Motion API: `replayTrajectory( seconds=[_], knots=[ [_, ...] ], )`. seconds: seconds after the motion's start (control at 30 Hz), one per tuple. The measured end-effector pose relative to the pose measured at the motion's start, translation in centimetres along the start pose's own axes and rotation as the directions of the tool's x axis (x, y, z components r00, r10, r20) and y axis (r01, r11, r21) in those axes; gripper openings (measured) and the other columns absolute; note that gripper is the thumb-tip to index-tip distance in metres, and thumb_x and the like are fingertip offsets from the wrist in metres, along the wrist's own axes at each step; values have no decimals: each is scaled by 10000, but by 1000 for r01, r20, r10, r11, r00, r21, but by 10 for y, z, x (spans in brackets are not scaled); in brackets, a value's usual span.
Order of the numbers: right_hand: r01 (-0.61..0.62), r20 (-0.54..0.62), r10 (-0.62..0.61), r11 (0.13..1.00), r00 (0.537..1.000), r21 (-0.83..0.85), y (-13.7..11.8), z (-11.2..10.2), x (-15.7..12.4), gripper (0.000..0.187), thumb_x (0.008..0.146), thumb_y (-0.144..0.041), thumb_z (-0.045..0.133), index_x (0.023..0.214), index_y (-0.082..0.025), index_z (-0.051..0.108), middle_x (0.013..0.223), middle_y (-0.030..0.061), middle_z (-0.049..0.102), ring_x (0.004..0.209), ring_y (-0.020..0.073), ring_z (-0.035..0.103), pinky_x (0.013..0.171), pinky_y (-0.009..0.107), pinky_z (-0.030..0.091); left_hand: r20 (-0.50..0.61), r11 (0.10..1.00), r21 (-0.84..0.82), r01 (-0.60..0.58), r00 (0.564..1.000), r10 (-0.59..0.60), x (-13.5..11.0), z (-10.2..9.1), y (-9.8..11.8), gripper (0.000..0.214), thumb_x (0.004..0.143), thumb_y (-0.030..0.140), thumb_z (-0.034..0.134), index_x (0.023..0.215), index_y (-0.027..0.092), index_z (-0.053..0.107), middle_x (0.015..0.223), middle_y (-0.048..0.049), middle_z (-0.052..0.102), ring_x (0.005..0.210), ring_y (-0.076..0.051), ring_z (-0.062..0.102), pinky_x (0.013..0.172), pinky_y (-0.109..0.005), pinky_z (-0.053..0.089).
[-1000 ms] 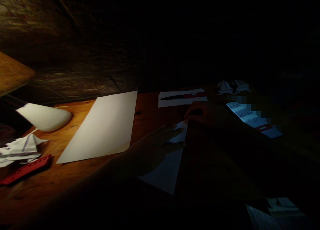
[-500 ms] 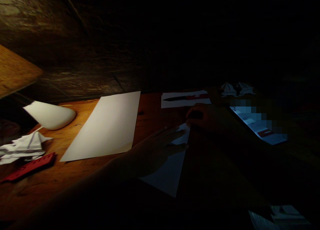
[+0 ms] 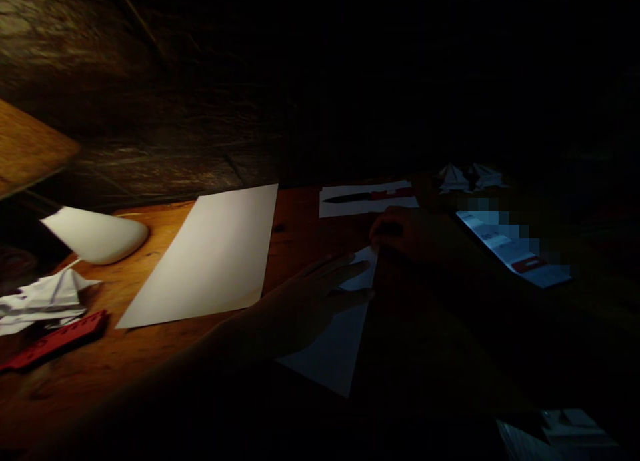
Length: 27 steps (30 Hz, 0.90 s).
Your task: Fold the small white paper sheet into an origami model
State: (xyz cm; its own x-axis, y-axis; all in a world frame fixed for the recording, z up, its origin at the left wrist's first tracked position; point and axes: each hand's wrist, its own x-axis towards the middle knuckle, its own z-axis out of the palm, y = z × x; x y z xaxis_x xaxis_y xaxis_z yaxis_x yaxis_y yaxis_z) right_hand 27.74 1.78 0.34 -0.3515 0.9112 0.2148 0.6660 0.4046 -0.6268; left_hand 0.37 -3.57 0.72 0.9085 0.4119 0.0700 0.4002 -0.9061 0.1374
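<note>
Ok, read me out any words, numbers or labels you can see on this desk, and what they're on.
Nothing reads clearly.
Printed sheet at the right: lines of print, blurred, unreadable.
Red strip: marks too dark to read.
Folded paper and large sheet: no print visible.

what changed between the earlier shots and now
Nothing visibly moved apart from a slight shift of the view. The left hand stays flat on the folded white paper sheet, and the right hand stays at its far tip; it is too dark to tell whether it pinches. Nothing was picked up or let go. The large blank white sheet lies as before.
</note>
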Motion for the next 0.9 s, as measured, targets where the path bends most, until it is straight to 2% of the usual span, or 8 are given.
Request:
replayTrajectory(
  seconds=[0.3, 0.57, 0.67, 0.77, 0.9],
  knots=[
    [-19, -30, 18, 1000, 999, -11, 10, 5, 3, 76, 836, -254, 745, 905, -236, 773, 923, 31, 710, 832, 195, 657, 757, 327, 465, -7, 1000, 7, -25, 1000, 25, -1, 3, 0, 749, 872, -83, 406, 1502, 312, 495, 1695, -60, 269, 1601, -276, 134, 1267, -594, 258],
    [-38, -40, 38, 999, 998, -6, 4, 3, 1, 71, 830, -258, 741, 890, -231, 768, 917, 34, 730, 797, 189, 653, 730, 324, 474, -36, 997, 62, -44, 998, 46, -3, 8, 14, 538, 972, 60, 445, 1503, 146, 467, 1665, -163, 312, 1599, -301, 119, 1279, -537, 281],
    [-40, -38, 39, 999, 999, -3, 3, 3, 1, 61, 830, -255, 736, 878, -236, 768, 905, 31, 732, 806, 191, 660, 736, 325, 477, -25, 998, 64, -9, 1000, 10, -3, 9, 19, 558, 953, 63, 456, 1505, 140, 447, 1672, -176, 288, 1597, -313, 124, 1279, -533, 270],
    [-28, -27, 28, 1000, 999, 9, 6, 3, 1, 64, 832, -272, 733, 877, -238, 764, 908, 29, 728, 812, 192, 662, 743, 330, 480, 37, 999, 48, 17, 999, -19, -3, 3, 23, 649, 876, 51, 506, 1514, 131, 424, 1691, -189, 223, 1595, -343, 113, 1283, -551, 235],
    [-27, -23, 27, 1000, 999, 12, 11, 4, 1, 79, 827, -282, 732, 887, -245, 767, 915, 27, 725, 825, 197, 663, 756, 335, 478, 95, 999, 45, -14, 995, 10, -3, -2, 26, 737, 826, 121, 597, 1528, 77, 376, 1685, -232, 208, 1585, -378, 145, 1283, -563, 213]
  ],
)
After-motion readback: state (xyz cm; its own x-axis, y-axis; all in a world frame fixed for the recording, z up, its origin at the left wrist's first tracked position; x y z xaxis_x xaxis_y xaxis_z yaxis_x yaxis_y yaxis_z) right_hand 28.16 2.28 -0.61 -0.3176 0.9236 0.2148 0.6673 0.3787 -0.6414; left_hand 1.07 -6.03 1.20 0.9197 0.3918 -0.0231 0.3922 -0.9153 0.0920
